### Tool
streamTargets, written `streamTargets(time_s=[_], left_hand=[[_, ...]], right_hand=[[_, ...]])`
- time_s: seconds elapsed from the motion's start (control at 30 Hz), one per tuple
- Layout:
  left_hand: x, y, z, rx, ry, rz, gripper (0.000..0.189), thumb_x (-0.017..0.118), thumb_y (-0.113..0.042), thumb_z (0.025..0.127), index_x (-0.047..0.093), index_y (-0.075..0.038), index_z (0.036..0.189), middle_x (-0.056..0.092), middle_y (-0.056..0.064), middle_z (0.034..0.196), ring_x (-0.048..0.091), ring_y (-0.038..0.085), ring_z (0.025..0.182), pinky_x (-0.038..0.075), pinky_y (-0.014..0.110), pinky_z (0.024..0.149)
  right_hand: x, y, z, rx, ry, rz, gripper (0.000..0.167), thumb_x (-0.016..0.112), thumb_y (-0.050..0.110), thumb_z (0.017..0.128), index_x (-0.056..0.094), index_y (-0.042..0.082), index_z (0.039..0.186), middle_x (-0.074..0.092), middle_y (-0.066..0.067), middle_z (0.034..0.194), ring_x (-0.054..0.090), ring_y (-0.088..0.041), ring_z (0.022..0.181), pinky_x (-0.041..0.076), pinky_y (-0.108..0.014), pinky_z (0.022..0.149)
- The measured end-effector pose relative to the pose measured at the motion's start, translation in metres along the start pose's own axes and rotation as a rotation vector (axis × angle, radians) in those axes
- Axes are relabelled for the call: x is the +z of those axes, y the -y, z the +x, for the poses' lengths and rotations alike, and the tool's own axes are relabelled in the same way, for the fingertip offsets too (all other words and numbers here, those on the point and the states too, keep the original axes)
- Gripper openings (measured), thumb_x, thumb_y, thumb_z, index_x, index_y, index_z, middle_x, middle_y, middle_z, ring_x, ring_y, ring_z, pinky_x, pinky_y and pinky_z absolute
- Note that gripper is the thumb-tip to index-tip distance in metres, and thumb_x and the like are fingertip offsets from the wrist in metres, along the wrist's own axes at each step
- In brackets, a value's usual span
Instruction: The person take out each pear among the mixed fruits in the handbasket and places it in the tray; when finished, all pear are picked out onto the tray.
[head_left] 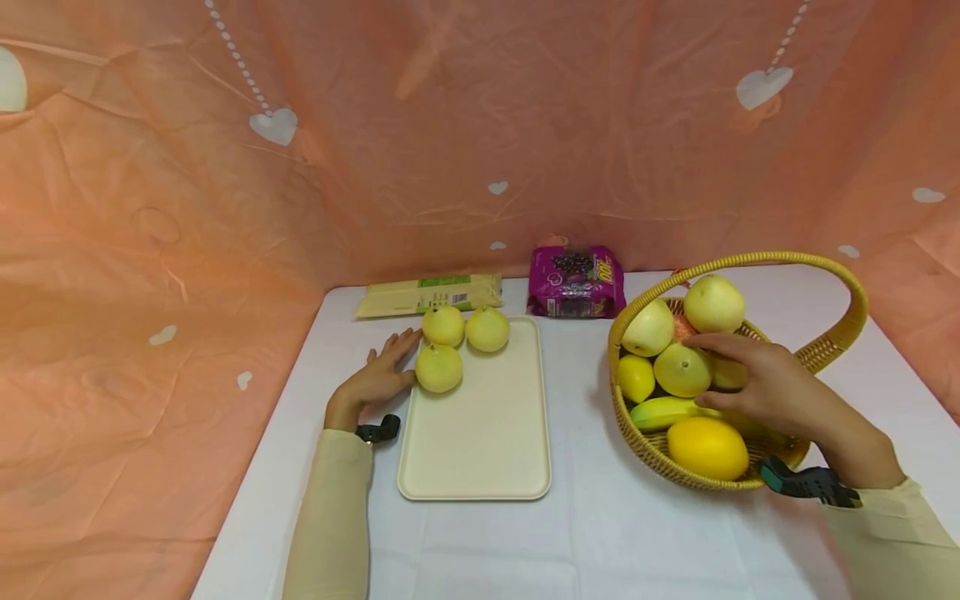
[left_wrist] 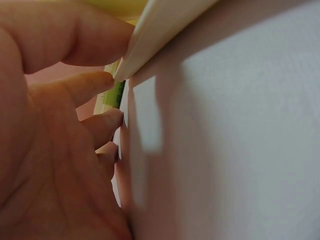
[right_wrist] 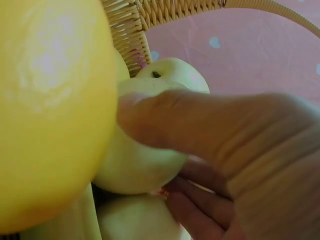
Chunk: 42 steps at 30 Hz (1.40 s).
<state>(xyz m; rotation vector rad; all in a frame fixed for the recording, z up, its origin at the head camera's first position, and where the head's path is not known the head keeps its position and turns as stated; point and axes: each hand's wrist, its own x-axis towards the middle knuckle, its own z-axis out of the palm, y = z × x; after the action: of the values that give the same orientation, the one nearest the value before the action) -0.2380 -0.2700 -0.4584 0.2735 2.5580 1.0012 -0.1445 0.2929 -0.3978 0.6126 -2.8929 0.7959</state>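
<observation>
Along the left rim of a cream tray (head_left: 487, 442) rests my left hand (head_left: 375, 377), its fingers extended. Its thumb (left_wrist: 100, 37) touches the tray's edge in the left wrist view. Three round yellow-green pears (head_left: 439, 368) sit at the tray's far end. On the right, my right hand (head_left: 780, 387) reaches into a wicker basket (head_left: 626, 421) and holds a round pale-green pear (head_left: 682, 371). The right wrist view shows the thumb (right_wrist: 155, 120) across this pear, with the other fingers curled around its far side, partly hidden.
Also in the basket are a banana (head_left: 660, 412), a large yellow fruit (head_left: 707, 448), a small yellow fruit (head_left: 635, 379) and more pale round fruit (head_left: 714, 304). Its tall handle (head_left: 750, 258) arches over them. Behind the tray lie a beige packet (head_left: 397, 298) and a purple packet (head_left: 576, 283).
</observation>
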Motion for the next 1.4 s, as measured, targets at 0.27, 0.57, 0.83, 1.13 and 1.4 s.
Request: streamTargets(time_s=[0.27, 0.57, 0.83, 1.13, 1.4], left_hand=[[0.001, 0.000, -0.002, 0.004, -0.002, -0.006, 0.083, 0.057, -0.016, 0.102, 0.022, -0.017, 0.177, 0.004, 0.014, 0.186, -0.013, 0.037, 0.172, -0.019, 0.067, 0.132], [0.002, 0.000, -0.002, 0.004, 0.003, -0.005, 0.083, 0.057, -0.016, 0.102, 0.021, -0.017, 0.177, 0.004, 0.014, 0.186, -0.013, 0.037, 0.172, -0.019, 0.068, 0.132], [0.002, -0.001, -0.001, 0.006, 0.005, -0.005, 0.083, 0.056, -0.015, 0.102, 0.021, -0.017, 0.177, 0.004, 0.014, 0.186, -0.014, 0.037, 0.172, -0.019, 0.068, 0.132], [0.000, -0.001, -0.001, 0.023, 0.003, 0.012, 0.084, 0.056, -0.016, 0.101, 0.021, -0.016, 0.177, 0.004, 0.016, 0.186, -0.013, 0.039, 0.172, -0.018, 0.069, 0.131], [-0.001, -0.001, 0.000, 0.015, 0.001, 0.007, 0.084, 0.056, -0.015, 0.101, 0.021, -0.017, 0.177, 0.004, 0.016, 0.186, -0.013, 0.038, 0.172, -0.019, 0.068, 0.131]], right_hand=[[0.003, 0.001, 0.007, -0.003, 0.048, -0.018, 0.086, 0.099, 0.022, 0.078, 0.061, 0.008, 0.154, 0.066, -0.023, 0.149, 0.065, -0.045, 0.123, 0.050, -0.066, 0.104], [0.005, 0.002, 0.011, 0.027, 0.043, -0.028, 0.078, 0.097, 0.020, 0.080, 0.065, 0.005, 0.149, 0.070, -0.026, 0.142, 0.062, -0.047, 0.123, 0.049, -0.065, 0.105], [0.004, 0.002, 0.002, 0.049, -0.021, 0.029, 0.073, 0.098, 0.026, 0.081, 0.068, 0.015, 0.147, 0.071, -0.027, 0.139, 0.065, -0.048, 0.121, 0.051, -0.064, 0.100], [0.002, 0.009, -0.022, 0.054, -0.096, 0.382, 0.070, 0.090, 0.004, 0.088, 0.062, 0.012, 0.152, 0.059, -0.006, 0.146, 0.064, 0.012, 0.115, 0.052, -0.004, 0.093], [0.000, 0.021, -0.031, 0.047, -0.208, 0.532, 0.076, 0.081, -0.017, 0.086, 0.056, 0.003, 0.155, 0.058, 0.004, 0.151, 0.065, 0.005, 0.126, 0.052, -0.006, 0.100]])
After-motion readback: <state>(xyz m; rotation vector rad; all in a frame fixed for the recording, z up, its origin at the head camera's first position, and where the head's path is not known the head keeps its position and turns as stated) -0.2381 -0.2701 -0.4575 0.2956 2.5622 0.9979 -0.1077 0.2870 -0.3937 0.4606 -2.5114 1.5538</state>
